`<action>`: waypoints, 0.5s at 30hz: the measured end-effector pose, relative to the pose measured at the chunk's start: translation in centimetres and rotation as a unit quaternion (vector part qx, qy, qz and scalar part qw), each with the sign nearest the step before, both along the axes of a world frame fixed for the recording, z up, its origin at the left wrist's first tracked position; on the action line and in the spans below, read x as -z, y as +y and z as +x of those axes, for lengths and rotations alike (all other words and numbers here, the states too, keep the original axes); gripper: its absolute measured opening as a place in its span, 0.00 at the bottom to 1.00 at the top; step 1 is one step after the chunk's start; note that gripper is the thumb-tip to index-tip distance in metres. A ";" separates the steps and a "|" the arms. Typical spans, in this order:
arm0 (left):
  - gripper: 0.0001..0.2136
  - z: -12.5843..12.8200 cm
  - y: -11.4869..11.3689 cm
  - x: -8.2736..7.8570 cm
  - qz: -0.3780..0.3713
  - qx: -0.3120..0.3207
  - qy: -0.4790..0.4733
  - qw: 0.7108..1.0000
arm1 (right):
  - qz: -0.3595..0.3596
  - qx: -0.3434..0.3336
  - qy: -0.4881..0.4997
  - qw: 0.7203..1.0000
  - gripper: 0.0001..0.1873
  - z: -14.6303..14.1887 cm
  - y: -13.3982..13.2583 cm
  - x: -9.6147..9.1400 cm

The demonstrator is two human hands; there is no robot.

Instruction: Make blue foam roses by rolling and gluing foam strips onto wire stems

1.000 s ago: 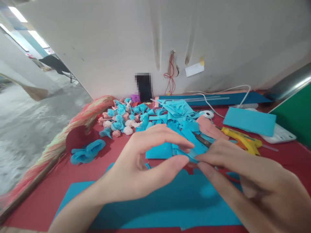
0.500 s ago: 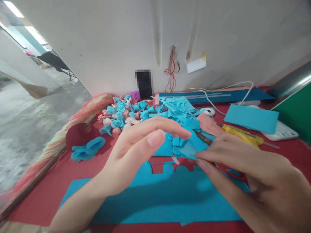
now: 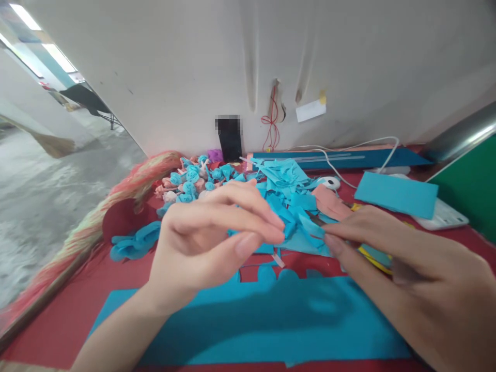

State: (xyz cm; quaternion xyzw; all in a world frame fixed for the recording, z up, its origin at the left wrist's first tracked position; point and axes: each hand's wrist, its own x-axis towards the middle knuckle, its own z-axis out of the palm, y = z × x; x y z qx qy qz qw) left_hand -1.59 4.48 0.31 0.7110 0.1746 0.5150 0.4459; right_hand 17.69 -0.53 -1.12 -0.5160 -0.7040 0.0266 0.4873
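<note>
My left hand (image 3: 217,232) is raised over the blue sheet, fingers curved and the thumb tip just under the index finger; nothing shows in it. To its right, my right hand (image 3: 403,268) pinches a small light-blue paper piece (image 3: 312,226) between thumb and forefinger. Dark scissor blades (image 3: 315,219) poke out beside those fingertips; the fingers hide whether the hand also holds them. Beneath both hands a long blue paper sheet (image 3: 248,325) lies flat on the red tabletop (image 3: 58,320). Rounded blue paper pieces (image 3: 267,273) sit along its far edge.
Behind the hands are blue paper scraps (image 3: 284,175) and a heap of blue and pink paper flowers (image 3: 189,178). A stack of blue paper (image 3: 397,194) rests on a white device (image 3: 445,212) at right. At left lies a pink-and-cream fringed broom (image 3: 127,186). A wall (image 3: 186,77) stands behind.
My left hand has drawn back leftward, its fingers curling closer to the thumb. My right hand has risen slightly, still pinching the blue paper piece, which now stands more upright.
</note>
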 end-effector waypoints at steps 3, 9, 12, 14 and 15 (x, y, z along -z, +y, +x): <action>0.06 0.1 0.1 0.0 0.000 0.001 -0.011 1.000 | -0.007 0.012 0.034 0.999 0.05 0.4 0.3 -0.1; 0.12 0.7 0.8 0.3 -0.097 0.034 -0.057 0.993 | -0.029 0.005 0.120 0.992 0.05 1.1 1.4 -0.2; 0.17 0.8 1.3 0.5 -0.101 0.022 -0.005 0.995 | -0.018 -0.016 0.114 0.993 0.05 1.3 1.8 0.1; 0.19 0.9 1.5 0.5 -0.106 0.002 0.104 0.989 | 0.004 -0.067 0.120 0.991 0.06 1.4 1.9 0.5; 0.18 0.9 1.5 0.5 -0.109 -0.003 0.165 0.980 | 0.015 -0.101 0.125 0.987 0.07 1.5 1.9 0.6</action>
